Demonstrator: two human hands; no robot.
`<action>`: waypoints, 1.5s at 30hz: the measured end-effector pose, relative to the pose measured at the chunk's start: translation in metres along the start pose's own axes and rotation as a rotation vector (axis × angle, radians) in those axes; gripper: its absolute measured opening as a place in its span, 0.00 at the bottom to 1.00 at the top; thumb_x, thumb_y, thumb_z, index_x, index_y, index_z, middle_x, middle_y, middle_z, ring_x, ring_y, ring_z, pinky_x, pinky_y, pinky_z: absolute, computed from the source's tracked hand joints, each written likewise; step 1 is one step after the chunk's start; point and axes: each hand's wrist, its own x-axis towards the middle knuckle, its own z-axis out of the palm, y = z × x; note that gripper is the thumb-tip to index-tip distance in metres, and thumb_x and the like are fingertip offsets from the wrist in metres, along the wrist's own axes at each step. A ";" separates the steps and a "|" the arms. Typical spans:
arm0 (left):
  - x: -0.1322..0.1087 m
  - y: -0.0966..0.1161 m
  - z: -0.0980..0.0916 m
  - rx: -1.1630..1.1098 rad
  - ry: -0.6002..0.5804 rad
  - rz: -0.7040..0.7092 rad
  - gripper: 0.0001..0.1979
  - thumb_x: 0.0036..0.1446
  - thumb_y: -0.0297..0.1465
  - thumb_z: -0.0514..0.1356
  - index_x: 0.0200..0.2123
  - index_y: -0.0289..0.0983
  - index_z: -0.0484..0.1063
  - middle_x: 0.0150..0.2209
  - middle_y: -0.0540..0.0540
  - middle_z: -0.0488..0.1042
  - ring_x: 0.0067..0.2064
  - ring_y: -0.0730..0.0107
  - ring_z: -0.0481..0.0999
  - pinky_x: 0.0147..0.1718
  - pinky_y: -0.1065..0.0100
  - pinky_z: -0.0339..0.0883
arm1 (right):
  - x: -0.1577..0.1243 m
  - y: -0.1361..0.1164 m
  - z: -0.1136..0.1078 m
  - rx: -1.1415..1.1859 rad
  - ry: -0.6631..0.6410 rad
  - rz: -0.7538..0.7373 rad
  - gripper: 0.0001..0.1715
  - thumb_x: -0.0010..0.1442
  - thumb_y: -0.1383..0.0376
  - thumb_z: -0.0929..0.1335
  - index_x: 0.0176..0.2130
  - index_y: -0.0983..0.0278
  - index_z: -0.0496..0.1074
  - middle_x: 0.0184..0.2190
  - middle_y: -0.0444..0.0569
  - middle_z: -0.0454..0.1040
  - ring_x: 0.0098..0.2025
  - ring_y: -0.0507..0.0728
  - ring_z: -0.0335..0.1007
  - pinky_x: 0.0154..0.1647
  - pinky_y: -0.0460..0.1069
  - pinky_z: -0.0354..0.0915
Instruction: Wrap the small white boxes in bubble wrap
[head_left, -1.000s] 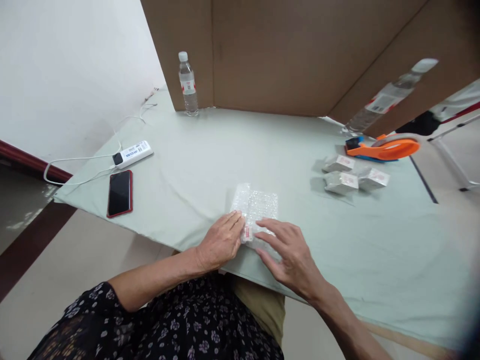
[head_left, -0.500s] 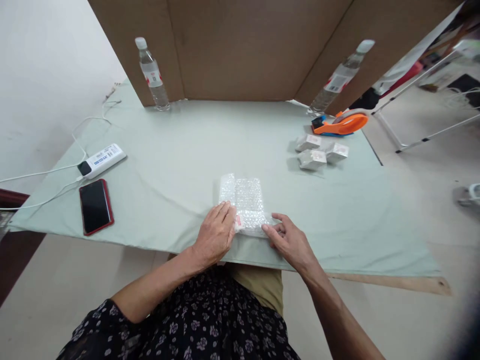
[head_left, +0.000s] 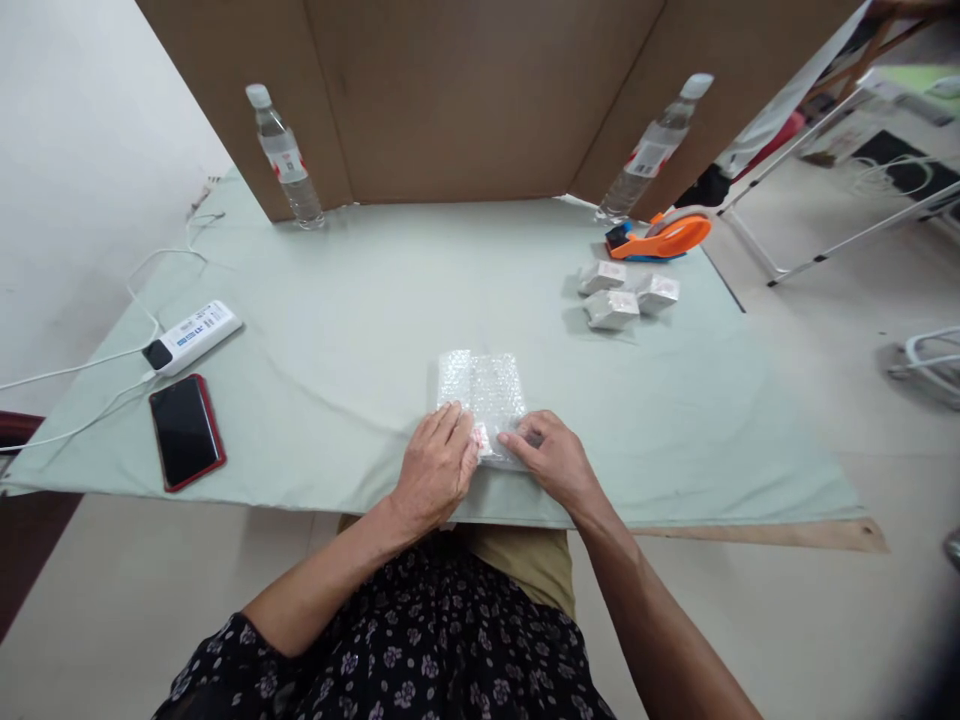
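Note:
A sheet of bubble wrap (head_left: pixel 496 385) lies near the front edge of the cloth-covered table. At its near end sits a small white box (head_left: pixel 481 440) with red print, partly under clear wrap and partly hidden by my left hand. My left hand (head_left: pixel 437 462) rests over the box's left end, fingers together, thumb against its near side. From the right, my right hand (head_left: pixel 553 455) pinches the wrap's near right edge, its thumb on top close to the box and its fingers curled behind.
Three wrapped small boxes (head_left: pixel 613 310) sit right of centre, before an orange tape dispenser (head_left: pixel 675 237). Water bottles stand left (head_left: pixel 289 165) and right (head_left: pixel 651 155) against a cardboard screen (head_left: pixel 465 100). A phone (head_left: pixel 186 432) and a cabled white power bank (head_left: pixel 196 337) lie left.
My right hand has moved left toward the box, bringing the wrap's right edge inward. My left hand stays on the box. The camera view has shifted slightly.

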 end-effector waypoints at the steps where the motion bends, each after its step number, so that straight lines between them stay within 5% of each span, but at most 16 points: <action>1: 0.000 0.001 0.001 -0.005 0.007 -0.004 0.20 0.69 0.32 0.49 0.58 0.29 0.68 0.60 0.32 0.71 0.63 0.52 0.69 0.62 0.51 0.65 | -0.001 0.001 0.002 -0.032 0.011 0.002 0.21 0.57 0.48 0.68 0.24 0.60 0.66 0.29 0.47 0.71 0.34 0.57 0.68 0.38 0.52 0.63; 10: -0.001 0.000 0.007 -0.007 0.056 0.012 0.19 0.68 0.31 0.51 0.57 0.30 0.68 0.59 0.32 0.72 0.62 0.52 0.70 0.61 0.49 0.67 | -0.025 0.003 0.011 -0.344 0.206 0.068 0.16 0.60 0.51 0.65 0.31 0.60 0.67 0.32 0.48 0.72 0.34 0.58 0.68 0.34 0.51 0.60; 16: -0.001 0.002 0.009 0.004 0.092 0.011 0.18 0.68 0.30 0.51 0.57 0.31 0.68 0.58 0.32 0.73 0.61 0.51 0.71 0.59 0.48 0.68 | -0.024 -0.005 0.003 -0.296 0.084 0.280 0.27 0.56 0.49 0.69 0.48 0.64 0.69 0.25 0.46 0.73 0.28 0.59 0.72 0.29 0.50 0.58; 20: -0.001 0.001 0.010 0.006 0.102 0.009 0.17 0.68 0.30 0.51 0.57 0.32 0.68 0.58 0.33 0.73 0.61 0.52 0.71 0.58 0.48 0.69 | -0.020 -0.008 -0.001 -0.129 0.000 0.308 0.20 0.52 0.51 0.71 0.38 0.63 0.72 0.23 0.44 0.72 0.27 0.56 0.69 0.29 0.48 0.59; 24: 0.001 0.002 0.007 0.000 0.090 0.014 0.17 0.68 0.31 0.51 0.56 0.33 0.68 0.57 0.33 0.72 0.61 0.51 0.69 0.58 0.48 0.67 | -0.019 -0.011 0.001 -0.020 -0.052 0.264 0.22 0.53 0.49 0.67 0.20 0.60 0.61 0.17 0.41 0.62 0.22 0.52 0.57 0.25 0.47 0.52; 33: 0.004 0.003 -0.007 0.105 0.007 -0.052 0.15 0.66 0.35 0.55 0.52 0.39 0.74 0.46 0.38 0.68 0.45 0.56 0.68 0.45 0.56 0.69 | -0.020 -0.024 0.003 -0.036 0.006 0.218 0.21 0.57 0.49 0.63 0.22 0.59 0.60 0.18 0.42 0.64 0.23 0.52 0.57 0.27 0.48 0.53; 40: 0.004 0.001 -0.006 0.089 0.023 -0.045 0.15 0.65 0.35 0.56 0.52 0.40 0.74 0.42 0.42 0.65 0.44 0.61 0.67 0.42 0.63 0.70 | -0.016 -0.033 0.010 -0.090 0.043 0.219 0.20 0.54 0.52 0.66 0.21 0.59 0.57 0.18 0.41 0.61 0.23 0.52 0.53 0.27 0.48 0.51; 45: 0.007 0.003 -0.007 0.102 0.003 -0.058 0.14 0.65 0.35 0.56 0.50 0.41 0.75 0.41 0.42 0.65 0.43 0.62 0.68 0.40 0.66 0.70 | -0.016 -0.035 0.011 0.138 0.082 0.233 0.20 0.54 0.52 0.67 0.21 0.60 0.60 0.18 0.40 0.60 0.23 0.51 0.54 0.26 0.47 0.53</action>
